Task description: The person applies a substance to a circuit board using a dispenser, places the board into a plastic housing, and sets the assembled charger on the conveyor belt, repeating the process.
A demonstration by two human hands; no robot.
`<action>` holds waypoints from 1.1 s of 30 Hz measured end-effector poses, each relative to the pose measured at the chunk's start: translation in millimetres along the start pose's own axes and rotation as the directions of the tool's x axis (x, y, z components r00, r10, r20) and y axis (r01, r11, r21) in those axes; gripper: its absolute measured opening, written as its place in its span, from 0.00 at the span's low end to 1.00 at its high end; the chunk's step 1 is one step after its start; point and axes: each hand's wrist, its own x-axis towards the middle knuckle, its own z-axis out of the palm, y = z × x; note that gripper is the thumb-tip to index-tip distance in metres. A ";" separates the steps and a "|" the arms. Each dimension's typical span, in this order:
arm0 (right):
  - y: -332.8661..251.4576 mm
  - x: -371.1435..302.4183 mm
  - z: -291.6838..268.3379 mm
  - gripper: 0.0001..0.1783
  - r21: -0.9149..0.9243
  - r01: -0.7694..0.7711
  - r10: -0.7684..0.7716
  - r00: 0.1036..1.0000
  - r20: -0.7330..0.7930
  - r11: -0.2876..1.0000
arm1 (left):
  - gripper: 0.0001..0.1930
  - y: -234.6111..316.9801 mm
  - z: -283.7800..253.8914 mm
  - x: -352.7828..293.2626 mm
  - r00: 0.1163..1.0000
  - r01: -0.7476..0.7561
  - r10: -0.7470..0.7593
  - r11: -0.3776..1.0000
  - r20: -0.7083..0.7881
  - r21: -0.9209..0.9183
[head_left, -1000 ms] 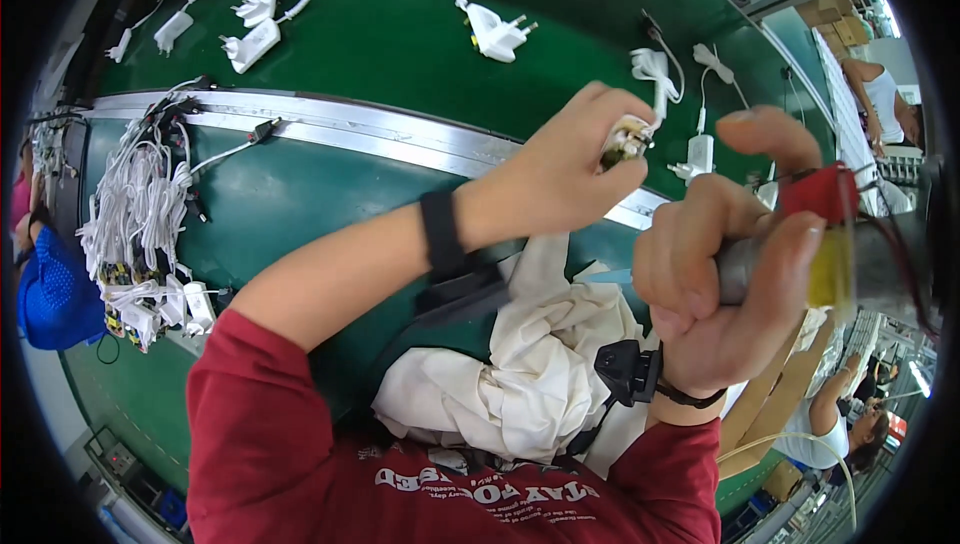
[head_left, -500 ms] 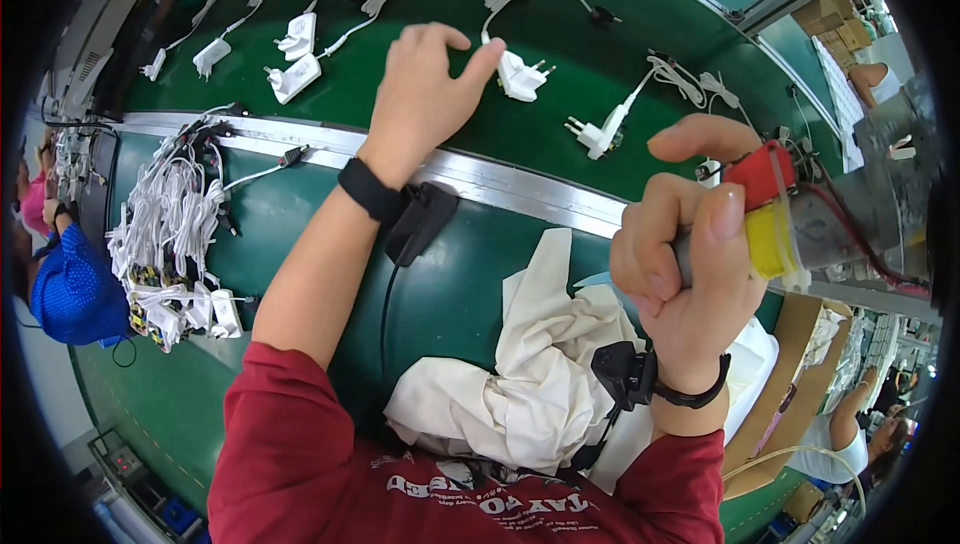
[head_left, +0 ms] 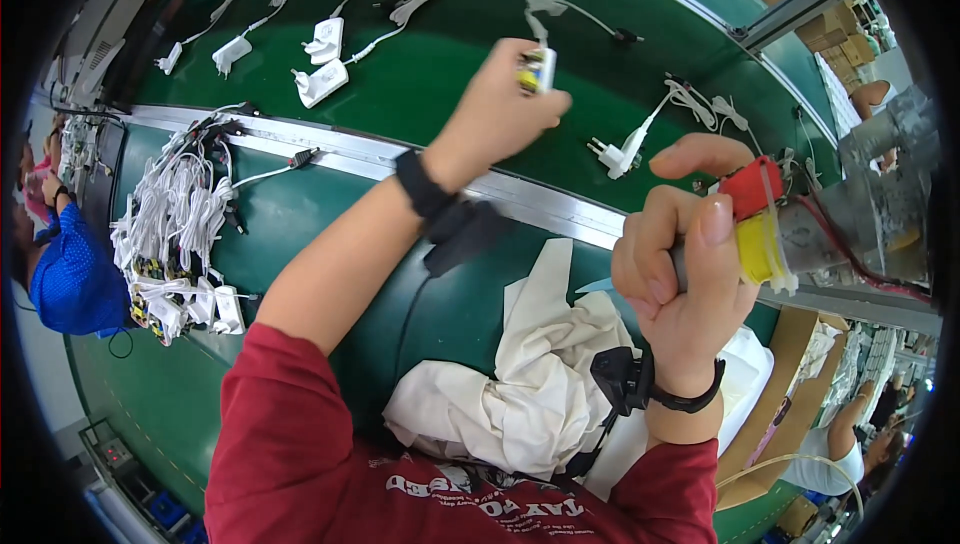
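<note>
My left hand (head_left: 490, 114) is closed around a white plug-in power adapter (head_left: 546, 70) above the green conveyor belt (head_left: 450, 24). The adapter's open side shows a yellow component inside, and its cable (head_left: 545, 6) trails away from me with some blur. On the right, my right hand (head_left: 690, 264) is wrapped round a grey cylindrical tool (head_left: 845, 234), which has yellow tape (head_left: 762, 249) and a red switch block (head_left: 752, 187). Nearest to this hand on the belt lies another white adapter (head_left: 622, 156) with its cable. Several more adapters, including one near the middle (head_left: 322, 82), lie farther left.
A heap of white cables and adapters (head_left: 175, 209) lies left on the near green table. Crumpled off-white cloth (head_left: 530, 384) is in front of me. A metal rail (head_left: 350, 151) separates table and belt. A cardboard box (head_left: 775, 409) stands right; other people are at both sides.
My left hand has moved right and taken hold of an adapter that lay on the belt. The other adapters have shifted to the right. My right hand still grips the tool.
</note>
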 end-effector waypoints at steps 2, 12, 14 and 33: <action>-3.2 0.6 0.5 0.21 -0.068 0.022 -0.022 1.000 -0.004 0.997 | 0.21 14.3 -18.0 -16.2 0.975 0.202 -0.218 0.949 -0.040 -0.242; -8.6 9.6 -9.7 0.21 -0.155 0.008 -0.023 0.995 -0.094 0.988 | 0.18 16.9 11.2 -116.3 0.832 0.538 -0.342 0.691 0.437 -0.483; -5.1 11.6 -13.1 0.21 -0.087 0.034 -0.042 0.996 -0.084 0.996 | 0.18 9.6 19.8 -126.6 0.789 0.479 -0.239 0.817 0.567 -0.322; 16.5 14.2 -10.9 0.18 0.010 0.019 -0.019 0.999 -0.042 1.000 | 0.22 -3.0 22.5 -131.5 0.704 0.656 -0.154 0.516 0.693 -0.551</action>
